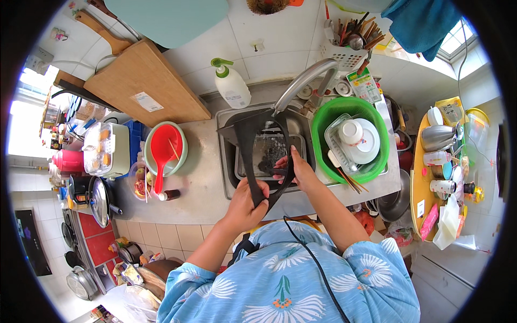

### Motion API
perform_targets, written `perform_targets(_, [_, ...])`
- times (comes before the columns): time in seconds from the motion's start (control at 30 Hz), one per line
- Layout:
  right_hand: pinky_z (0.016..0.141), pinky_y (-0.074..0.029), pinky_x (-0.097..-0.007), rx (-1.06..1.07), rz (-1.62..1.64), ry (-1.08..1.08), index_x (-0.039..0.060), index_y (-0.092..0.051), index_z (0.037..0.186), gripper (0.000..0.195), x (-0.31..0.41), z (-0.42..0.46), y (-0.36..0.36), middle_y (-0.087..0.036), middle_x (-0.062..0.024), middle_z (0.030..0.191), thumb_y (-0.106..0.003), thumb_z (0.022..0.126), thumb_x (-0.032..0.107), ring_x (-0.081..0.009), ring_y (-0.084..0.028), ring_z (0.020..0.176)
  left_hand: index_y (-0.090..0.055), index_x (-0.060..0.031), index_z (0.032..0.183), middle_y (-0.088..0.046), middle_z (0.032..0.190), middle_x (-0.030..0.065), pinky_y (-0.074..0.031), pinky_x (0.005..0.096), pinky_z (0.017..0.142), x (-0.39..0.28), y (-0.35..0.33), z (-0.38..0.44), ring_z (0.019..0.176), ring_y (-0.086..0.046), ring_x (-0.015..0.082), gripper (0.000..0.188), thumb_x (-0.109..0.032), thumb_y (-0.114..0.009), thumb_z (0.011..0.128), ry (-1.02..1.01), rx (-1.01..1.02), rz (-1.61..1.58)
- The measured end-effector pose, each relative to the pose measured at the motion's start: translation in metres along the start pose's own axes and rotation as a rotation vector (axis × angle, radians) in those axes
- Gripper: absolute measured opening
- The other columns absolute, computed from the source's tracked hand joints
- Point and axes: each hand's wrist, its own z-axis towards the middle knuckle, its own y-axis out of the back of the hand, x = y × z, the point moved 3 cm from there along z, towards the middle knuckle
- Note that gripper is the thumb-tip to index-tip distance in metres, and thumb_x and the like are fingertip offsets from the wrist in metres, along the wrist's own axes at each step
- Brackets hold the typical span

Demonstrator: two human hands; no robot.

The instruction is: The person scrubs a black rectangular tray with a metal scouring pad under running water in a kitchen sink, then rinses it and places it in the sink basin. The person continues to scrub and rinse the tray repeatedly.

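Observation:
A black looped item (247, 149), its exact kind unclear, is tilted over the sink (221, 169) beneath the curved metal faucet (307, 78). My left hand (248, 202) grips its narrow near end. On the right side of the loop, my right hand (298, 169) holds the edge, its fingers partly hidden behind the black band. A rectangular metal pan (241, 161) lies in the sink under the item, with wet, shiny patches showing through the loop.
Right of the sink stands a green basket (317, 145) with bowls and chopsticks. A soap pump bottle (233, 89) is behind the sink. To the left are a wooden cutting board (149, 80), a pale bowl (183, 155) holding a red ladle (163, 149), and a small dark bottle (173, 194).

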Motion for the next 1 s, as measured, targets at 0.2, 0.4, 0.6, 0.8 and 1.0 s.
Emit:
perform_targets(0.2, [0.057,-0.057,-0.0375,-0.05,0.121,0.007,-0.0012,-0.058,0.097,0.072,-0.022,0.018,0.02,-0.064,-0.0151,0.083,-0.031,0.098,0.066,-0.0277,-0.068,0.068,-0.052,-0.0029,0.088,-0.056,0.09,0.0145,-0.042,0.0444,0.083,0.015,-0.016,0.024,0.092,-0.052,0.0372,0.015,-0.008,-0.057,0.075,-0.081,0.087,0.075])
perform_targets(0.4, [0.056,-0.057,-0.0356,-0.133,0.157,-0.016,-0.0001,-0.058,0.095,0.07,-0.029,0.03,0.028,-0.063,-0.0117,0.076,-0.031,0.099,0.064,-0.0245,-0.065,0.06,-0.052,-0.003,0.089,-0.056,0.09,0.0157,-0.042,0.0451,0.085,0.028,-0.02,0.047,0.093,-0.052,0.0384,0.015,-0.01,-0.057,0.077,0.033,0.142,0.001])
perform_targets(0.6, [0.055,-0.057,-0.0341,-0.128,0.155,-0.01,0.0006,-0.06,0.098,0.071,-0.032,0.035,0.034,-0.065,-0.0112,0.08,-0.032,0.097,0.066,-0.0236,-0.066,0.063,-0.053,-0.0035,0.09,-0.057,0.091,0.016,-0.042,0.0446,0.089,0.025,-0.027,0.056,0.097,-0.053,0.0393,0.013,-0.01,-0.057,0.079,0.026,0.177,0.049])
perform_targets(0.8, [0.075,-0.051,-0.0304,-0.301,-0.122,0.151,0.0024,-0.061,0.112,0.062,-0.033,0.058,0.043,-0.066,-0.0072,0.092,-0.043,0.098,0.06,-0.0172,-0.063,0.082,-0.053,-0.0056,0.088,-0.06,0.074,0.0168,-0.043,0.0457,0.086,0.026,-0.033,0.063,0.083,-0.059,0.0392,0.011,-0.011,-0.057,0.078,0.04,0.164,0.149])
perform_targets(1.0, [0.073,-0.041,-0.0255,-0.328,-0.196,0.491,0.0096,-0.057,0.128,0.044,0.012,0.062,0.028,-0.06,0.0037,0.092,-0.052,0.099,0.042,-0.0098,-0.052,0.082,-0.054,-0.0051,0.086,-0.059,0.074,0.0179,-0.042,0.0452,0.087,0.022,-0.031,0.044,0.079,-0.058,0.0385,0.012,-0.013,-0.055,0.078,0.095,0.238,0.355])
